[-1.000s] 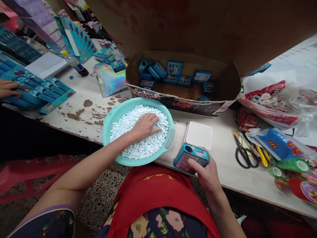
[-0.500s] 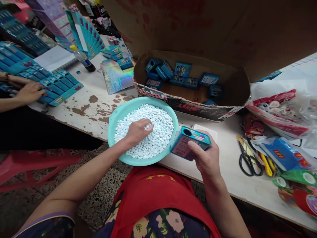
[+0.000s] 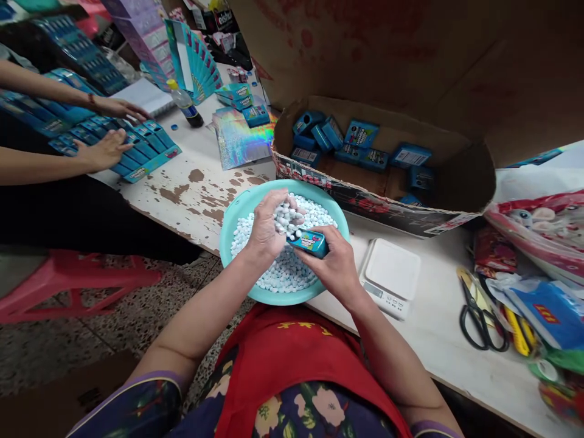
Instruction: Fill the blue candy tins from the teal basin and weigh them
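Observation:
My left hand [image 3: 269, 225] is cupped around a heap of small white candies [image 3: 286, 218], tilted over the opening of a small blue candy box [image 3: 311, 243]. Fingers of my right hand [image 3: 335, 258] wrap that box from its right side, with its holed end facing the candies. Both hands are above a turquoise basin [image 3: 237, 222] filled with more white candies. Part of the box's opening is hidden by the candies at my left palm.
A white digital scale [image 3: 391, 271] lies right of the basin, with scissors [image 3: 479, 316] farther right. Behind stands a cardboard box [image 3: 474, 201] holding several blue boxes. At left, a co-worker's hands [image 3: 104, 149] rest on blue packs; a bottle [image 3: 187, 106] stands nearby.
My left hand has lifted a handful of candies out of the basin. My right hand has brought the blue candy box leftward over the basin, uncovering the scale.

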{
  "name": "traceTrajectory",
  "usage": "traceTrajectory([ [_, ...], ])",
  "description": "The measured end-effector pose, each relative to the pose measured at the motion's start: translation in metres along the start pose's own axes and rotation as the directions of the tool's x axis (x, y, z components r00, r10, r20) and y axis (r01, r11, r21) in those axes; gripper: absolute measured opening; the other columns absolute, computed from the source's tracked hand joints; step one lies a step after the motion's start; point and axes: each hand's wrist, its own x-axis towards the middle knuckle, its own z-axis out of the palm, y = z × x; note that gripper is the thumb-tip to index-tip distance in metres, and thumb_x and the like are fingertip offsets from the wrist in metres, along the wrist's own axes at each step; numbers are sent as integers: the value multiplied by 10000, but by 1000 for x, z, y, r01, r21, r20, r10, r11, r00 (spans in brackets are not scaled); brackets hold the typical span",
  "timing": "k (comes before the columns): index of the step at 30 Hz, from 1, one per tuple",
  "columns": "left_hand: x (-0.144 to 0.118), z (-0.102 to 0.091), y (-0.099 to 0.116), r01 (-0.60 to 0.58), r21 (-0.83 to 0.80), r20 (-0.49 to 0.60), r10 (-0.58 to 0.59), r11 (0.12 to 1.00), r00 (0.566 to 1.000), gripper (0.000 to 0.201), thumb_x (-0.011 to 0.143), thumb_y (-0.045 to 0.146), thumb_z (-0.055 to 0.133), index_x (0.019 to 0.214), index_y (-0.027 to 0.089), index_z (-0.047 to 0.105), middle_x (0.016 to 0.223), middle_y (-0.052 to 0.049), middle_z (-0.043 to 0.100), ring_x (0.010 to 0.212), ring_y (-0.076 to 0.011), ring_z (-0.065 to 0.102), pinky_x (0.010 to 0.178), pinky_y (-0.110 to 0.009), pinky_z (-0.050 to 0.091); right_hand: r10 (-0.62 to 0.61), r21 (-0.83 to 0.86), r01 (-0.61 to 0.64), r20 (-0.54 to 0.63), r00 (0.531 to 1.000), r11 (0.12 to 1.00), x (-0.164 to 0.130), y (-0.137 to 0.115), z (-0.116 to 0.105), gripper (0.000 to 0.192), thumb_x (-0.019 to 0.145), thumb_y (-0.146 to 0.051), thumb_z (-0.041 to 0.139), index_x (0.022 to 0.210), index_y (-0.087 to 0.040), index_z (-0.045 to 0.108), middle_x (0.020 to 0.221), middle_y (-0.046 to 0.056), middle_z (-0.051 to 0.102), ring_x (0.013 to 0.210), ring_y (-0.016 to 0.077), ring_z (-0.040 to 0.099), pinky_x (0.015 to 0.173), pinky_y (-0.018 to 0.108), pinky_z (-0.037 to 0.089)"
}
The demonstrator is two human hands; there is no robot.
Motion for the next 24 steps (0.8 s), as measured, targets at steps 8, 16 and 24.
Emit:
traceTrajectory([
  [8, 1, 3, -7, -70, 31, 4, 70, 997, 998, 264, 753, 346, 682, 707, 190, 474, 671, 43, 496, 524, -75, 531, 502, -218, 463, 9, -71, -5, 52, 999, 997, 5, -3, -7, 341, 770, -423, 732, 1019, -213, 632, 976, 51, 678, 919, 224, 632, 791, 317, 462],
  [16, 1, 4, -5, -74, 30, 56, 72, 997, 996, 256, 774, 342, 691, 700, 186, 501, 630, 35, 528, 536, -95, 565, 519, -229, 486, 17, -68, -12, 67, 998, 998, 9, -1, -11, 337, 760, -442, 738, 991, -213, 650, 938, 36, 689, 873, 214, 646, 760, 304, 461],
  [24, -1, 9, -6, -82, 35, 69, 79, 996, 994, 241, 765, 320, 706, 697, 182, 520, 602, 39, 515, 514, -91, 551, 524, -226, 475, 38, -42, -35, 68, 997, 999, 10, 4, -13, 328, 747, -423, 752, 990, -227, 654, 936, 29, 694, 866, 217, 647, 755, 311, 469],
])
